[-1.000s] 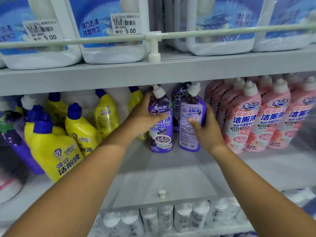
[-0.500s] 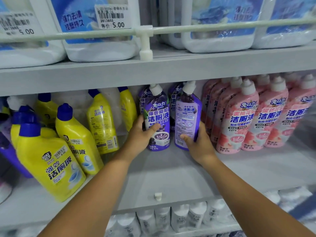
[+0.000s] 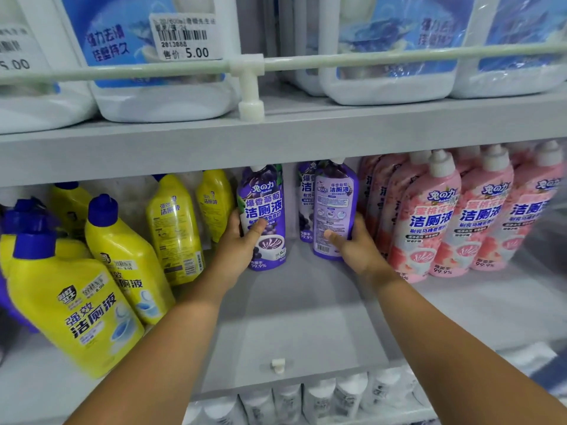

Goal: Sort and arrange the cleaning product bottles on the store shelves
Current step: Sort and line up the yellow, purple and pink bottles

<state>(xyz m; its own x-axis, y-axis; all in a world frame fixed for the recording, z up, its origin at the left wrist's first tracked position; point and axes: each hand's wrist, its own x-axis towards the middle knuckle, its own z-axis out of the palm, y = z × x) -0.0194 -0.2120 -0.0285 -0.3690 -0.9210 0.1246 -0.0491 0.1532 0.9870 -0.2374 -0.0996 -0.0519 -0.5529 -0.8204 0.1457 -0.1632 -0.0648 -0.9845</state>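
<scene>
Purple bottles are in both of my hands, on the middle shelf [image 3: 306, 317]. My left hand [image 3: 237, 250] is wrapped around the purple bottle with the grapes picture [image 3: 264, 216], with my thumb across its front and my other fingers behind it. This bottle stands up straight with its front facing me. My right hand [image 3: 357, 245] is closed around the other purple bottle [image 3: 334, 207], low down near its bottom, and this one shows its back side with small writing and a bar code. It leans a little. Another purple bottle [image 3: 305, 200] stands just behind, between my two bottles. Pink bottles [image 3: 435, 216] stand in rows right beside my right hand. Yellow bottles with blue caps [image 3: 122, 250] are on the other side, near my left hand, and some of them tilt. On the shelf above sit big white jugs with blue labels [image 3: 147, 72], behind a thin rail [image 3: 383, 58]. A price tag [image 3: 184, 36] that says 5.00 hangs there. Down below I can see the tops of white bottles [image 3: 319, 397].
</scene>
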